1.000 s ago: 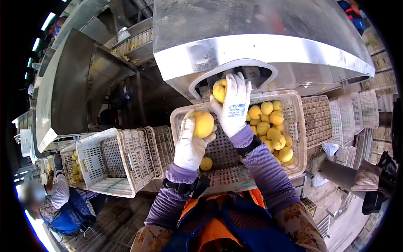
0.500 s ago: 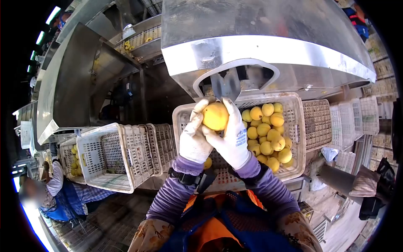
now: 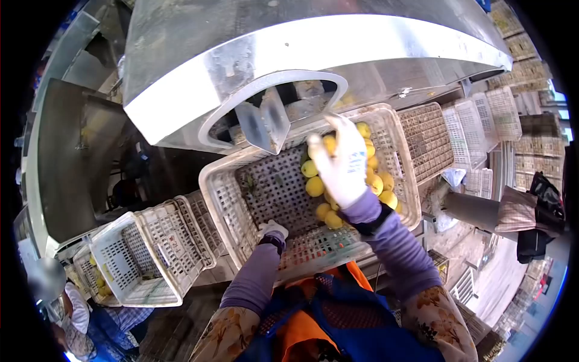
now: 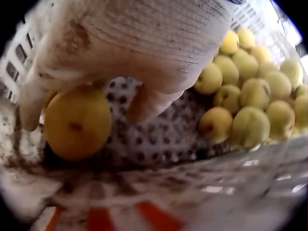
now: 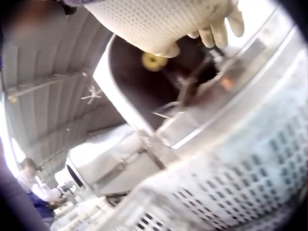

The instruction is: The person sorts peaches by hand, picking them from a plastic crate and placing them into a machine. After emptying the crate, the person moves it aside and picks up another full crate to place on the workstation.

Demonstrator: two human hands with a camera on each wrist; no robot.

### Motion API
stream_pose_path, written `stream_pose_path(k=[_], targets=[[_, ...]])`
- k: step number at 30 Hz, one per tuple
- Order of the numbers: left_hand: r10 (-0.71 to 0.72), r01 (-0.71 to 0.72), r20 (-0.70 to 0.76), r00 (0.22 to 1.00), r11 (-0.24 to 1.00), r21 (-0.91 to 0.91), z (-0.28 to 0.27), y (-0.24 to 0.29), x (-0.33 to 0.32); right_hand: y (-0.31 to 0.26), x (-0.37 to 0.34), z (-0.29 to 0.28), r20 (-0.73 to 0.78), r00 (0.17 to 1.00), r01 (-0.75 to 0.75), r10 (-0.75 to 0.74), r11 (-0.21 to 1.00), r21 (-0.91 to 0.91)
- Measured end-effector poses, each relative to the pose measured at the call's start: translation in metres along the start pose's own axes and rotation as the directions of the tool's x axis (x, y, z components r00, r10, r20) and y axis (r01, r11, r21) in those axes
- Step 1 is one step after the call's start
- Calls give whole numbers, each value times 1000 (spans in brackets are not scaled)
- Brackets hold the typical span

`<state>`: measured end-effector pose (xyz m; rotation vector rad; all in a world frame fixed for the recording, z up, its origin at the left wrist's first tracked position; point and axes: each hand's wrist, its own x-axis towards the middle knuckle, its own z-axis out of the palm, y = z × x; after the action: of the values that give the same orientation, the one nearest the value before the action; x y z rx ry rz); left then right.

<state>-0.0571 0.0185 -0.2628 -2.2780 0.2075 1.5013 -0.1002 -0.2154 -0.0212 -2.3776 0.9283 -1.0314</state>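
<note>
Steel machinery (image 3: pixel 289 54) stands beyond the crate (image 3: pixel 212 208). I have my left hand (image 4: pixel 139 43) loosely over one yellow fruit (image 4: pixel 77 124) inside, thumb apart; my right hand (image 3: pixel 347 163), unclenched, hovers over the heaped fruit (image 3: pixel 315 186).

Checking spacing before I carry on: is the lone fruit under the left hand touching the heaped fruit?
Apart. The left wrist view shows bare, perforated crate floor between the lone fruit and the heaped fruit.

The head view looks down over the crate (image 3: pixel 208 187) from above; the left wrist view, close inside, shares its piled fruit (image 4: pixel 255 94); the right wrist view tilts up toward the roof (image 5: pixel 48 67).
</note>
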Motion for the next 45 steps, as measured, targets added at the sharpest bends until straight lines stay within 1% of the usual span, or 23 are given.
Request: stream_pose_path(k=[1,3,5,7,9,10,11,13,15,17,19,23,26,28,29,30,31,35,37,39,43,44,45], targets=[[0,1,-8,1000,990,144,15,0,16,38,-17,-8,57,996,-64,70,992,-106],[29,-27,-43,999,999,39,11,-3,12,119,-49,-5,226,888,-290,401,869,-402],[55,-76,-99,994,969,-234,-1,-9,11,189,-75,10,401,529,-540,748,662,-520],[45,-151,-180,983,754,-639,-10,-21,7,193,-75,13,474,448,-535,758,652,-537],[193,-367,-323,926,278,-888,-11,-24,20,161,-78,13,602,429,-477,674,735,-482],[73,-215,-215,974,-4,-977,-26,-15,8,144,-86,23,621,457,-479,637,764,-432],[131,-335,-335,933,-28,-942,-28,-22,19,128,-98,32,642,479,-484,599,790,-376],[51,-591,-588,807,62,-805,-75,-23,-46,101,-105,31,849,327,-585,416,794,-164],[143,-413,-442,886,-192,-890,-87,-34,-36,82,-82,16,765,402,-692,502,715,-105],[277,-372,-424,862,-221,-901,-101,-44,-56,125,-82,17,349,751,-576,560,815,-69],[406,-303,-403,820,-289,-908,-114,-43,-83,199,-95,42,6,908,-370,419,807,-460],[584,-267,-403,705,-307,-913,-113,-46,-91,215,-73,67,246,768,-387,591,735,-557],[600,-922,-752,272,-60,-382,-88,-52,-70,206,-55,57,307,581,-554,753,643,-529],[669,-456,-460,584,-199,-868,-95,-43,-69,225,-63,53,525,646,-438,554,832,-340],[718,-121,-257,647,-235,-964,-99,-38,-69,203,-62,42,621,658,-356,425,903,-241],[695,-238,-294,656,-180,-955,-106,-31,-95,177,-63,40,699,612,-352,370,919,-178],[709,-141,-178,683,-112,-984,-112,-27,-99,137,-65,30,652,738,-257,175,966,31],[861,-314,-266,433,-133,-940,-117,-16,-127,15,-53,-8,644,750,-56,-155,954,295],[898,-285,-283,337,-189,-940,-127,-26,-151,-6,-59,-16,545,821,-65,-170,921,385],[892,-279,-382,242,-313,-908,-133,-34,-165,-25,-61,-34,537,843,-305,-16,808,503],[872,-364,-464,157,-385,-848,-172,-49,-229,-82,-35,-45,303,951,-106,-61,857,505],[860,-345,-470,200,-387,-855,-183,-51,-243,-90,-25,-46,261,965,-102,-40,855,508],[812,-295,-473,342,-385,-875,-189,-52,-247,-94,-15,-42,251,968,-150,7,817,557]])
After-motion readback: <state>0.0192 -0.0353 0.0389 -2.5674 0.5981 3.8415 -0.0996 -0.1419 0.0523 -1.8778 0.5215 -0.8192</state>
